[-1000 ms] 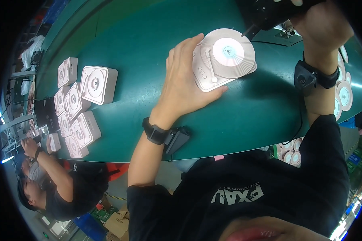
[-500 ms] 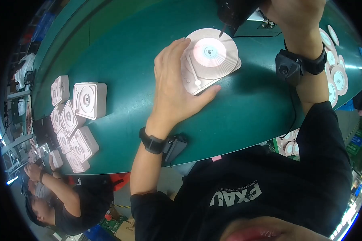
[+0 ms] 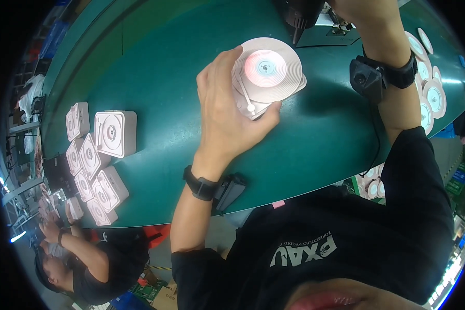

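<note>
My left hand (image 3: 222, 98) is closed around the left side of a pale pink mini record player (image 3: 297, 89), thumb at its lower corner and fingers along its upper left. A ridged pink disc (image 3: 284, 50) with a pale blue centre lies on top, beside a white tone arm (image 3: 246, 95). At the top edge my right hand (image 3: 367, 9) grips a black power tool (image 3: 300, 15) with a narrow tip. The tip hangs right of the disc, apart from it. The picture's edge cuts off the right fingers and part of the tool, so its exact kind is unclear.
Several pink player bodies (image 3: 117, 133) without discs stand at the left of the green table (image 3: 165, 170). Loose pink discs (image 3: 435, 98) lie at the far right; more fill a container (image 3: 371, 181) below the edge. A co-worker (image 3: 82, 258) sits lower left. A cable (image 3: 377, 150) hangs by my right arm.
The tool's tip has moved off the disc's upper right edge to the right. My left hand and the record player have shifted slightly left.
</note>
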### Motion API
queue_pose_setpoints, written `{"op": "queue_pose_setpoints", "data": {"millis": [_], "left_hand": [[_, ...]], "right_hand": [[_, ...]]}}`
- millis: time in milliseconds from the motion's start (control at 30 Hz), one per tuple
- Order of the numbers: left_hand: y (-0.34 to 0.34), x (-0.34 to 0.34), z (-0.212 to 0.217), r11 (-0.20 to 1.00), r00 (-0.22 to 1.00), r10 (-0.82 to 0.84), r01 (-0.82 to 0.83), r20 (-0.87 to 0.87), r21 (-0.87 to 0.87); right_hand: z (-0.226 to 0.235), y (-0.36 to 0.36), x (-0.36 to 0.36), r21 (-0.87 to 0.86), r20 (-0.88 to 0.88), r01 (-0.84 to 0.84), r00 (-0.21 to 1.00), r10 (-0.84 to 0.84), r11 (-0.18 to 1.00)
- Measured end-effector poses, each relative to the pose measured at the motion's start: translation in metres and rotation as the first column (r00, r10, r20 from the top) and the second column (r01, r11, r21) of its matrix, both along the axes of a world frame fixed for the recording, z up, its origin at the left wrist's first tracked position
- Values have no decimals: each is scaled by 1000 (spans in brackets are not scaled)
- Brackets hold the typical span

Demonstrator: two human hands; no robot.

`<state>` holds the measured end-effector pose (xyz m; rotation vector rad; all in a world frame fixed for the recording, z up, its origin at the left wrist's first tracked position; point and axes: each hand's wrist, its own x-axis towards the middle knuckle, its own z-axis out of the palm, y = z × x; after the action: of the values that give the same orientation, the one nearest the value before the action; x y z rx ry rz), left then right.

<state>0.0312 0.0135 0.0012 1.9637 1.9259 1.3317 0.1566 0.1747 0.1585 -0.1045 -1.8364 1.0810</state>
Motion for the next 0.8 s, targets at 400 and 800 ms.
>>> {"op": "queue_pose_setpoints", "data": {"millis": [400, 800], "left_hand": [[-1, -5, 3, 999, 999, 45, -46, -31, -11], [-40, -51, 35, 871, 937, -273, 337, 217, -357]], "right_hand": [[-29, 23, -26, 78, 571, 65, 815, -98, 995], [-94, 2, 10, 475, 361, 98, 885, -295, 874]]}}
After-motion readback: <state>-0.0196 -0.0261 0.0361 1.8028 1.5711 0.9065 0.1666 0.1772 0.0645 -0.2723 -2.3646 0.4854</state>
